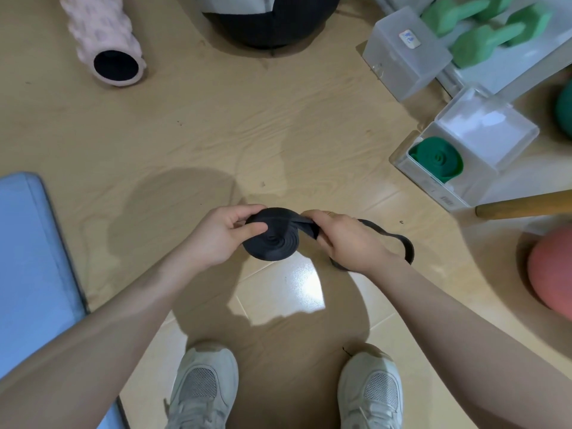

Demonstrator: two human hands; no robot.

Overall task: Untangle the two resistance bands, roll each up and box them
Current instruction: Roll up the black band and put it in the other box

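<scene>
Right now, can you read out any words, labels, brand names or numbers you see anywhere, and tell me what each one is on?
No text is legible.
Small white sticker with blue marks on the closed frosted plastic box: too blurred to read.
Small printed label low on the open clear plastic box holding the rolled green resistance band: too small to read.
Black resistance band, white mesh sneakers: no visible text.
</scene>
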